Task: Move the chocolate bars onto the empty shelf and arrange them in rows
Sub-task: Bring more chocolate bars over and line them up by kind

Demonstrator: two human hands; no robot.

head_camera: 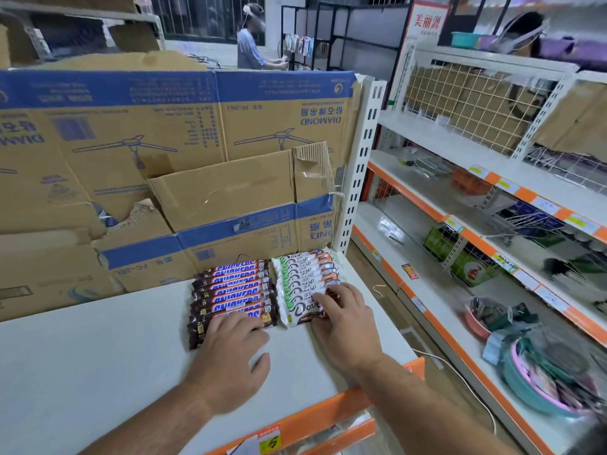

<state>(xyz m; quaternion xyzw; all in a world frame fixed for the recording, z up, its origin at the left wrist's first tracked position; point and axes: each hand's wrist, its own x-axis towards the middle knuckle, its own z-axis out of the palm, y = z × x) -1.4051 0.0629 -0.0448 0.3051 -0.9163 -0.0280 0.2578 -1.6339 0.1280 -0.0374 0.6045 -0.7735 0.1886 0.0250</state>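
Your left hand (230,353) and right hand (345,320) press spread fingers flat on the 2 nearest bars. Push unevenly and the Snickers row (236,287) and Dove row (305,277) beyond your fingertips could skew.

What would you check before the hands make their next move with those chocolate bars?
1. Snickers row lies straight on the shelf: ok.
2. Dove row sits beside it, a narrow gap between: ok.
3. Left hand rests on the nearest Snickers bars: ok.
4. Right hand grips or merely presses the nearest Dove bar: cannot tell.
5. More bars waiting elsewhere: cannot tell.
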